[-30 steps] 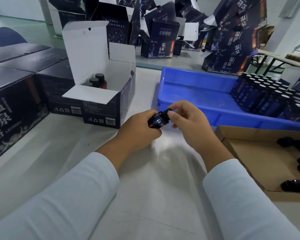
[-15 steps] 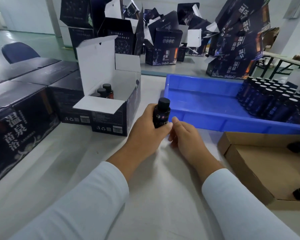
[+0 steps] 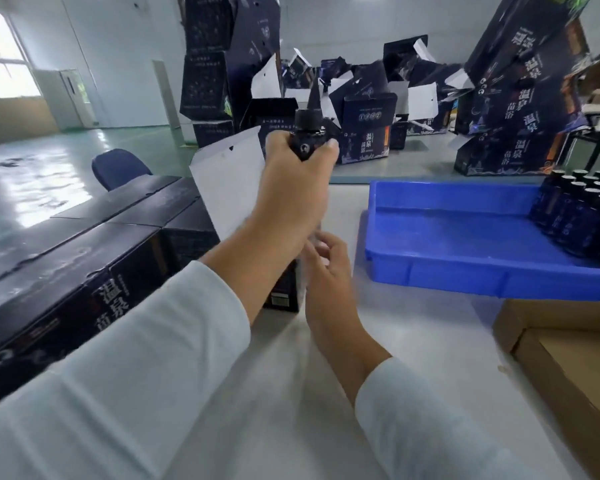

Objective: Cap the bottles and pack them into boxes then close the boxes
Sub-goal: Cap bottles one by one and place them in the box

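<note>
My left hand (image 3: 297, 174) grips a dark capped bottle (image 3: 305, 133) upright and holds it raised above the open black box (image 3: 229, 181), whose white lid flap stands up behind my wrist. The box's inside is hidden by my left forearm. Lower down, my right hand (image 3: 326, 268) hovers beside the box's right front corner with loosely curled fingers, holding nothing. Several more dark bottles (image 3: 582, 213) stand at the right end of the blue tray (image 3: 465, 271).
Closed black boxes (image 3: 66, 271) line the table's left side. A brown cardboard tray (image 3: 568, 358) sits at the right front. Stacks of open black boxes (image 3: 520, 98) stand on the table's far side. A blue chair (image 3: 118, 168) is on the floor at left.
My left hand lifted the capped bottle up and forward over the open box. My right hand let go of it and dropped toward the box's front corner. The view tilted upward.
</note>
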